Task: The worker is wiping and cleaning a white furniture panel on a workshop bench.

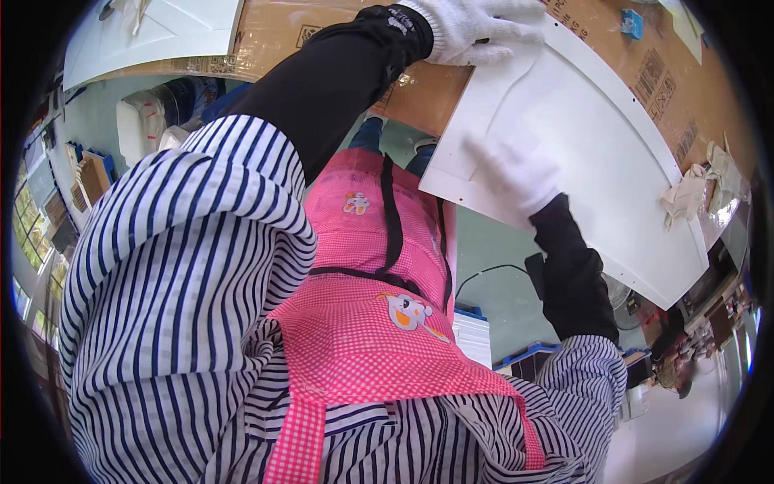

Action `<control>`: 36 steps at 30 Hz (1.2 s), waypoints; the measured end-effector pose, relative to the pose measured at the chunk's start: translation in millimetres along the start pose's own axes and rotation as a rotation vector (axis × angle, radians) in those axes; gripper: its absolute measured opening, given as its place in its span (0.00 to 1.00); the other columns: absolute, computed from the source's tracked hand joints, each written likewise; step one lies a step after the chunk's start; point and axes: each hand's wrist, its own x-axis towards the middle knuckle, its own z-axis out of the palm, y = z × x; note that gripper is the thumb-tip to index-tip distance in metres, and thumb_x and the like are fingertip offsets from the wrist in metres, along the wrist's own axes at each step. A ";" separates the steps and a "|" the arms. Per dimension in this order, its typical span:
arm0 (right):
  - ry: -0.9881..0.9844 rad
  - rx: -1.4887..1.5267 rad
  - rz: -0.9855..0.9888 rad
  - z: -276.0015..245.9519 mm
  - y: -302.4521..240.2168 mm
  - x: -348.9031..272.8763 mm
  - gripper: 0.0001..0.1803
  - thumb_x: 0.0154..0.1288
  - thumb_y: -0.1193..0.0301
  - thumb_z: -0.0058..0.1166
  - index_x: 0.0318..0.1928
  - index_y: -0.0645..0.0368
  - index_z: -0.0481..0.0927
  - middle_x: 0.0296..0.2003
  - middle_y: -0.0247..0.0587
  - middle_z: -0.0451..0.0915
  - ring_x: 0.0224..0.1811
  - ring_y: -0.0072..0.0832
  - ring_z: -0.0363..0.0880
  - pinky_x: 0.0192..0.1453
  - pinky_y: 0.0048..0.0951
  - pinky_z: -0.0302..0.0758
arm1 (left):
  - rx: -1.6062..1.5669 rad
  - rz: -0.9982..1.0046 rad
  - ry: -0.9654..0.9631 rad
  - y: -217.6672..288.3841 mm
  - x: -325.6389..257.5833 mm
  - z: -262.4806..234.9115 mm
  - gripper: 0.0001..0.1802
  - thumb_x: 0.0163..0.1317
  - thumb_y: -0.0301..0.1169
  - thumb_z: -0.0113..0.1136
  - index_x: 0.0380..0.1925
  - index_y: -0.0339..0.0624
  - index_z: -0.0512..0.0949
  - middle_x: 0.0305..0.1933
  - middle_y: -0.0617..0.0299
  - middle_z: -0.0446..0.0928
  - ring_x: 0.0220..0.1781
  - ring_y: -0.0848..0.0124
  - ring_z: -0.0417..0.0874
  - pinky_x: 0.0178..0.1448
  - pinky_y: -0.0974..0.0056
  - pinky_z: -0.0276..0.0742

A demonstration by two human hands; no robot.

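Note:
A white panel point(588, 145) with a recessed face and small holes along its edge lies over the cardboard, jutting past it toward me. My left hand point(484, 31), in a white knitted glove and black sleeve, rests on the panel's far left end, its fingers stretched out. Over the panel's near left part is my right hand point(516, 171), also in a white glove. Motion smears its fingers, so I cannot make out their shape or whether they touch the surface.
Brown cardboard point(427, 93) covers the work surface. Another white panel point(153, 40) lies at the far left. A small blue block point(631, 24) sits at the far right. Crumpled beige gloves or cloths point(693, 194) lie by the panel's right edge. A black cable point(492, 270) hangs below.

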 end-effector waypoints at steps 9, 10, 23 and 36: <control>-0.240 -0.118 -0.199 -12.8 0.2 -4.6 0.33 0.59 0.73 0.55 0.67 0.39 0.80 0.34 0.31 0.78 0.31 0.35 0.79 0.36 0.37 0.82 | 0.011 0.004 0.023 -3.0 -1.7 1.7 0.30 0.65 0.44 0.60 0.67 0.54 0.74 0.75 0.49 0.69 0.74 0.46 0.69 0.79 0.44 0.61; -0.081 -0.135 -0.101 -12.6 7.0 3.8 0.33 0.59 0.73 0.55 0.67 0.39 0.79 0.34 0.32 0.78 0.31 0.36 0.79 0.36 0.38 0.82 | 0.014 0.004 0.019 -3.6 -1.0 0.8 0.30 0.65 0.44 0.60 0.67 0.54 0.74 0.75 0.49 0.69 0.74 0.46 0.69 0.79 0.44 0.61; 0.007 -0.190 0.152 -14.3 28.8 12.1 0.36 0.57 0.75 0.55 0.68 0.39 0.79 0.31 0.36 0.79 0.32 0.37 0.80 0.34 0.41 0.79 | 0.104 -0.182 -0.019 7.1 2.4 -1.5 0.37 0.66 0.47 0.58 0.73 0.45 0.68 0.77 0.44 0.65 0.79 0.44 0.63 0.82 0.40 0.52; 0.078 -0.285 0.382 -21.4 41.8 26.8 0.32 0.61 0.74 0.55 0.68 0.44 0.79 0.36 0.37 0.82 0.34 0.38 0.80 0.38 0.41 0.79 | 0.117 -0.235 -0.022 0.6 3.4 -0.1 0.38 0.68 0.49 0.55 0.73 0.40 0.66 0.77 0.46 0.67 0.81 0.48 0.62 0.83 0.37 0.49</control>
